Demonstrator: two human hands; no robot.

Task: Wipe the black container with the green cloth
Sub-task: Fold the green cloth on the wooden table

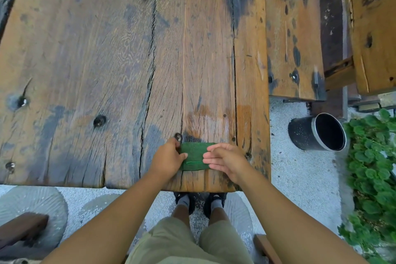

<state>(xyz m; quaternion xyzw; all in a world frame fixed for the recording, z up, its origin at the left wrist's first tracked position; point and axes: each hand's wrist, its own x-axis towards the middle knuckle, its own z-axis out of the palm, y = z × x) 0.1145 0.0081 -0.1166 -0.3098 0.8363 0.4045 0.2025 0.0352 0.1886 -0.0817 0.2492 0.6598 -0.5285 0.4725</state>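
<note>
Folded green cloth (194,156) flat at near counter (107,49) edge | left hand (167,159) grip clamped on cloth | right hand (225,159) fingers apart, over cloth | black speckled cylindrical container (308,135) on ground, far right

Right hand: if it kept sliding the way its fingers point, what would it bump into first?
The right hand points leftward across the green cloth, so it would probably meet the left hand, resting on the cloth's other end.

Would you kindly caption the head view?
Both hands fold the green cloth on the wooden table; black container waits on the ground.
</note>
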